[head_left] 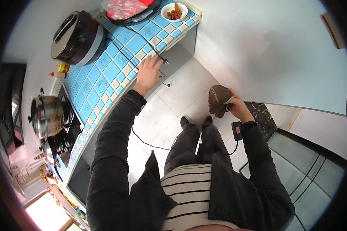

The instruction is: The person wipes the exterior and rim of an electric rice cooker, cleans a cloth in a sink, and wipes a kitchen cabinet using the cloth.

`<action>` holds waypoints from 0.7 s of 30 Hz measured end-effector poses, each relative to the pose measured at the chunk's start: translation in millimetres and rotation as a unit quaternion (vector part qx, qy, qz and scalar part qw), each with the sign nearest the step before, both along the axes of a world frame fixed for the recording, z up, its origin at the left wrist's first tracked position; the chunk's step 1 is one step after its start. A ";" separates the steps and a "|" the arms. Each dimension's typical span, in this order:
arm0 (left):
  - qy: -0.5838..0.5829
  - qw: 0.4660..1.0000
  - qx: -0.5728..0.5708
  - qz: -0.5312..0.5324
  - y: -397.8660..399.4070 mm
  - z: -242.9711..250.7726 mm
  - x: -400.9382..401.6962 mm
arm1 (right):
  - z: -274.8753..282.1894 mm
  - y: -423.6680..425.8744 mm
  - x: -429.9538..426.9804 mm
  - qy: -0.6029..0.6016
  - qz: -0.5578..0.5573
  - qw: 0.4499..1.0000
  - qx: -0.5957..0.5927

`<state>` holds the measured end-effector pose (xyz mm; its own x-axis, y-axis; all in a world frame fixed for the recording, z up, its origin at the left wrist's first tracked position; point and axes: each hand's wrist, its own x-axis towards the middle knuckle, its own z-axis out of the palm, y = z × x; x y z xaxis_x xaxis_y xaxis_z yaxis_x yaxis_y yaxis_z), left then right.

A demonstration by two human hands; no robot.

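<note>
My left hand (pixel 148 73) is at the front edge of the tiled counter (pixel 111 73), fingers spread and nothing gripped. Right by its fingertips hangs a black power plug (pixel 164 61) on a black cord (pixel 144 39); whether they touch is hard to tell. A brown cloth drawstring pouch (pixel 219 99) with pale lettering is held in my right hand (pixel 239 108), gathered at its light-coloured cord. The pouch hangs above the floor in front of my legs, and its contents are hidden.
An electric cooker (pixel 78 39), a red-and-black appliance (pixel 150 4) under clear plastic and a white bowl of brown food (pixel 174 13) stand on the counter. A steel pot (pixel 47 115) sits on the stove. Another plug (pixel 169 85) dangles below the counter. A white wall (pixel 266 49) rises ahead.
</note>
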<state>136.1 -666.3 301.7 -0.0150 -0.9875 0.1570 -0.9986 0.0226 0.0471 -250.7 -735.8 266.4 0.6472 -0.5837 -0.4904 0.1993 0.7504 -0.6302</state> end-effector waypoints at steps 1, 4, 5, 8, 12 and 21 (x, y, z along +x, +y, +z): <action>-0.030 1.000 0.005 0.007 -12.4 -4.0 7.9 | -4.8 -6.1 9.6 0.003 -0.002 1.000 0.001; -0.081 0.997 0.005 0.016 -40.8 -13.4 20.9 | -24.2 -36.2 30.9 -0.017 -0.001 1.000 -0.002; -0.105 0.994 0.001 0.027 -47.1 -19.1 23.9 | -32.6 -44.5 36.5 -0.025 0.007 1.000 0.001; -0.092 0.995 -0.003 0.027 -54.4 -39.2 43.8 | -51.2 -75.5 75.7 -0.048 0.025 0.998 -0.025; 0.020 0.999 -0.042 0.017 -39.4 -53.9 68.2 | -91.1 -111.2 112.9 -0.081 0.055 0.992 -0.083; -0.097 0.990 -0.098 0.024 12.2 -72.9 88.9 | -208.3 -189.6 209.2 0.050 -0.080 0.868 -0.487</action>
<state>225.0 -654.0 228.8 -0.0176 -0.9385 0.3448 -0.9887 -0.0350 -0.1456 -41.5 -925.4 58.2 0.5031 -0.8311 0.2369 0.1602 -0.1797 -0.9706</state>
